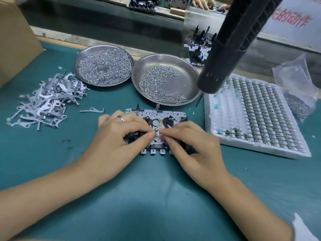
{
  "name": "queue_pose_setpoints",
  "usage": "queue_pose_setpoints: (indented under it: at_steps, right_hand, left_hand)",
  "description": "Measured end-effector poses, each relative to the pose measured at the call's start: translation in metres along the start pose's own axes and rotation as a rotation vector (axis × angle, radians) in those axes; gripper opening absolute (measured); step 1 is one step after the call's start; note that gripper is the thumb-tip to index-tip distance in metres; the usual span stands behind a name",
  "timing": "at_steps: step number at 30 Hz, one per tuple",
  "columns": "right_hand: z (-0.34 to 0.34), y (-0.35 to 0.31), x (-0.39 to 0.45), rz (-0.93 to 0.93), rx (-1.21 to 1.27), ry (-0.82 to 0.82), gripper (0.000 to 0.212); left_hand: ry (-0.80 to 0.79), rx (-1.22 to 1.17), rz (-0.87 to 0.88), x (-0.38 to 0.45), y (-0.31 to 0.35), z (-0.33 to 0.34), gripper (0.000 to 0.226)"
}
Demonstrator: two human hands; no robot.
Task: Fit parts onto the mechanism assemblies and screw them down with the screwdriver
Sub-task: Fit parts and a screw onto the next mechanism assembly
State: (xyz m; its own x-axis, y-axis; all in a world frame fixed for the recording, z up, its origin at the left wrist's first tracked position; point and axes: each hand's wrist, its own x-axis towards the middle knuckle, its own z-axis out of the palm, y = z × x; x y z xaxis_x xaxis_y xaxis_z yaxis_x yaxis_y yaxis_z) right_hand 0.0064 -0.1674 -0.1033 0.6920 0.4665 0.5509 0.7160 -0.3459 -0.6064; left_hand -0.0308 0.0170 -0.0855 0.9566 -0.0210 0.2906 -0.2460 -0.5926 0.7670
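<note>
You are working both hands over the mechanism assembly point(156, 119), which is lying flat on the green worktop point(156, 197) near the middle, just in front of the two steel dishes. Your left hand point(114, 136) and your right hand point(192, 143) are meeting fingertip to fingertip over the deck, each seeming to pinch a small pale part point(159, 130) between thumb and forefinger; the part itself is too small to name.

The main risk is that the little part is slipping out of your pinch and dropping among the gears, where it would be hard to fish out. Your palms are also covering much of the plate, so you could be seating the part crooked without seeing it.

The electric screwdriver point(225, 49) is hanging above the right side, untouched, its tip over the gap between the near dish and the tray. Reaching up for it, your right arm is likely crossing the white foam tray of small components point(257, 115), so a careless sweep could be knocking it.

The nearer dish of screws point(165, 80) is sitting just behind the assembly, the fuller dish point(104, 66) to its left. A heap of stamped metal levers point(48, 100) is lying towards the left edge, one stray lever point(92, 110) close to your left knuckles. A plastic bag point(298, 91) is resting at the right edge, a cardboard box point(15, 40) at the far left corner.
</note>
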Motion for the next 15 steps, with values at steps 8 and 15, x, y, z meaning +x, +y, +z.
queue_pose_setpoints:
  at_steps: [8,15]
  right_hand:
    - [-0.0014,0.0024,-0.0029,-0.086,-0.065,-0.04,0.019]
    - [-0.0005,0.0043,-0.0046,-0.156,-0.131,-0.021,0.015]
  left_hand:
    - [-0.01,-0.011,-0.005,0.0013,0.0006,-0.0014,0.006]
    - [-0.013,0.015,-0.011,-0.0008,-0.0006,-0.0015,0.006]
